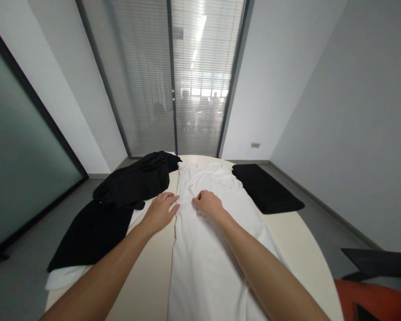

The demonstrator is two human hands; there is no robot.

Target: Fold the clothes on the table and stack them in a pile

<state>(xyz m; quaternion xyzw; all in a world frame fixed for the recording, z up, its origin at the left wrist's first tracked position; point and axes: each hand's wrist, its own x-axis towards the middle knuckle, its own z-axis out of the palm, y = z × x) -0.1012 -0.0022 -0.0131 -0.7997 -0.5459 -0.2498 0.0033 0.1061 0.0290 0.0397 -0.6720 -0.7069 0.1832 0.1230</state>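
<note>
A white garment (200, 258) lies stretched lengthwise over the middle of the table (143, 272), with creases near its far end. At the garment's left edge is my left hand (160, 211), its fingers spread and their tips touching the fabric. My right hand (207, 203) rests on the upper part of the garment, its fingers curled together in a pinch. Whether cloth is caught between those fingertips is too small to tell.
Rumpled black clothes (137, 180) and a white cloth (65, 277) lie along the table's left side. A folded black garment (267, 189) is at the far right. A red chair (374, 301) stands beyond the right edge.
</note>
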